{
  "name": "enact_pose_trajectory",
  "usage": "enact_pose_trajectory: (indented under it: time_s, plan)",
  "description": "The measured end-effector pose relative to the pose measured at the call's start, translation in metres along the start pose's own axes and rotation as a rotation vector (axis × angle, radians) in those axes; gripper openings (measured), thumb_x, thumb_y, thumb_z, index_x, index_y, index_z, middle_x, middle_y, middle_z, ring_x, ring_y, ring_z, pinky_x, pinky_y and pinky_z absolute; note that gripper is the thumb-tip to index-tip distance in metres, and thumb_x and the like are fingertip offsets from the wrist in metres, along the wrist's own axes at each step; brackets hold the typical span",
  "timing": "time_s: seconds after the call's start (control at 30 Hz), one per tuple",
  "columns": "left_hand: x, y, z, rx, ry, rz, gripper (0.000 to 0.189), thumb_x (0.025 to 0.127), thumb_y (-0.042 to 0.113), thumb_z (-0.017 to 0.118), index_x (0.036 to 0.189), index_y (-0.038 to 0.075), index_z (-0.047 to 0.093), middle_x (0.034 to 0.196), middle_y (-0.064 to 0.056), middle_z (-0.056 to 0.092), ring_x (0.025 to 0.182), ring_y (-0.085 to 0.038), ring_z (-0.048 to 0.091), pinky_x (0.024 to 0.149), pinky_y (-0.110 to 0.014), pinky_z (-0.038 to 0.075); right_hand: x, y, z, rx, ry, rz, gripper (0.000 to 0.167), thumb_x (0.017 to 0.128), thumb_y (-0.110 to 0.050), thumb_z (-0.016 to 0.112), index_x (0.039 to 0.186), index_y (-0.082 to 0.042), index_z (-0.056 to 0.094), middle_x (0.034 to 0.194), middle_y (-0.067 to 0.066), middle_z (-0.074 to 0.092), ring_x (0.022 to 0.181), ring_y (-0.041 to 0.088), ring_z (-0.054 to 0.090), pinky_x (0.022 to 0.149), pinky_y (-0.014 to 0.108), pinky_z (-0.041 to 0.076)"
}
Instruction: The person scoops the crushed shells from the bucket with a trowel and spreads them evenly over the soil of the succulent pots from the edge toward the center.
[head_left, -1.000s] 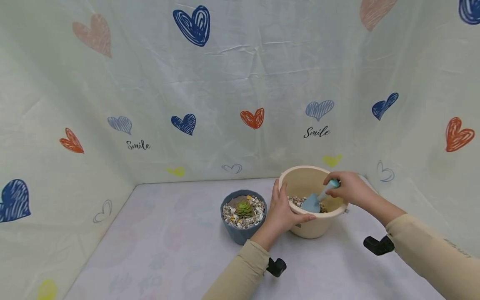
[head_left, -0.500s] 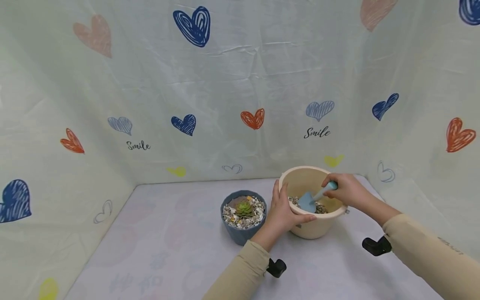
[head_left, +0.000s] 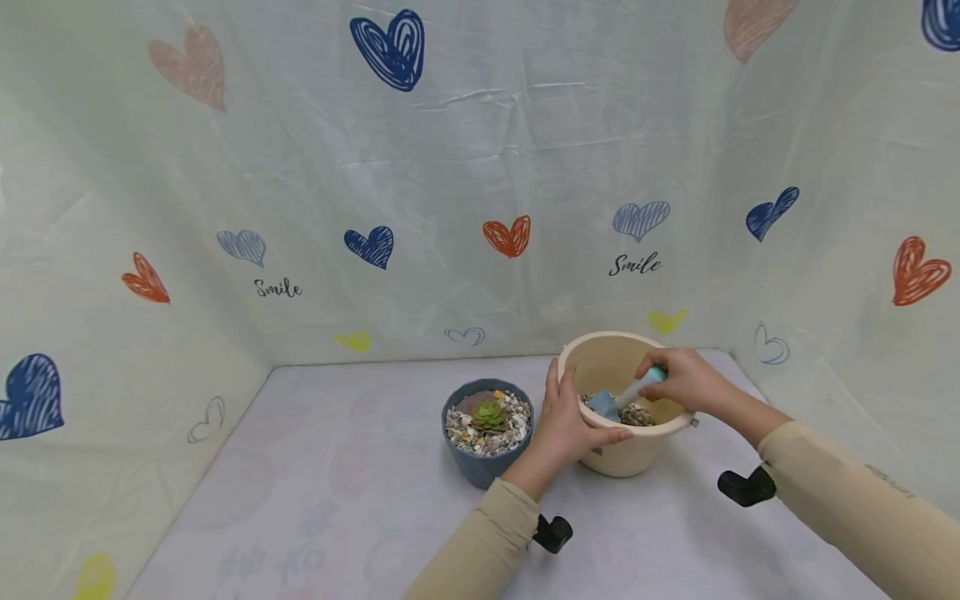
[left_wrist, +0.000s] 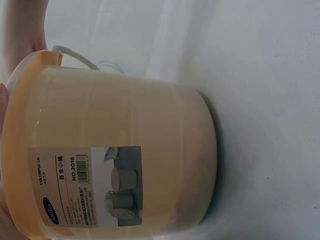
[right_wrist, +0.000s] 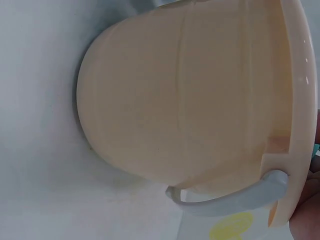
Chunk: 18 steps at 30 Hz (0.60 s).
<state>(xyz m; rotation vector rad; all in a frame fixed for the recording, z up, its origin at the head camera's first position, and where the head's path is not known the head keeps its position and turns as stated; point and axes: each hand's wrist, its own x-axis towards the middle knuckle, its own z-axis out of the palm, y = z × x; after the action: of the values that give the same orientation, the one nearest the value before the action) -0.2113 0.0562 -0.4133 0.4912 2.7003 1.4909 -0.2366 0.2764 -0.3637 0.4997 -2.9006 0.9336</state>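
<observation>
A cream plastic bucket [head_left: 626, 458] stands on the table's right half, with mixed small gravel [head_left: 637, 415] at its bottom. At its left side my left hand [head_left: 564, 429] grips the rim, fingers along the left and thumb across the front. Inside the bucket is a small light-blue trowel [head_left: 604, 406], its blade partly in the gravel. My right hand [head_left: 686, 379] pinches the trowel's handle above the right part of the rim. Left of the bucket sits a blue-grey pot [head_left: 480, 471] holding a green succulent [head_left: 489, 415] among pale pebbles.
A pale cloth covers the table [head_left: 337, 483], backed by a white sheet [head_left: 450, 167] printed with hearts. The bucket's grey handle [right_wrist: 235, 200] hangs down at one side. A printed label [left_wrist: 90, 185] is stuck to its wall. Both wrists carry black camera mounts.
My right hand has moved left with the trowel, whose blade has slid left through the gravel and sunk more into it. My left hand and the bucket have stayed in place.
</observation>
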Motion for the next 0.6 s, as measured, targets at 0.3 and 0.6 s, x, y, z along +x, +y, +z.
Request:
enact_pose_trajectory:
  time_s: [0.3, 0.6]
  plan:
    - [0.001, 0.0, -0.001, -0.001, 0.0, -0.003, 0.119, 0.065, 0.048, 0.089, 0.156, 0.019, 0.018, 0.162, 0.003, -0.007, 0.144, -0.027, 0.02, 0.105, -0.047, 0.037, 0.001, -0.004, -0.001, 0.034, -0.054, 0.003, 0.019, 0.074, -0.006, 0.083, 0.084, -0.007, 0.068, 0.075, 0.0, 0.063, 0.071, 0.017, 0.051, 0.06, 0.029, 0.044]
    - [0.0, 0.0, 0.0, 0.0, 0.002, 0.003, 0.119, 0.065, 0.048, 0.089, 0.156, 0.018, 0.018, 0.162, 0.002, -0.006, 0.144, -0.028, 0.02, 0.105, -0.047, 0.037, 0.01, 0.0, -0.003, 0.153, -0.114, 0.145, 0.02, 0.075, -0.004, 0.082, 0.087, -0.003, 0.067, 0.082, 0.007, 0.062, 0.071, 0.018, 0.056, 0.061, 0.03, 0.052]
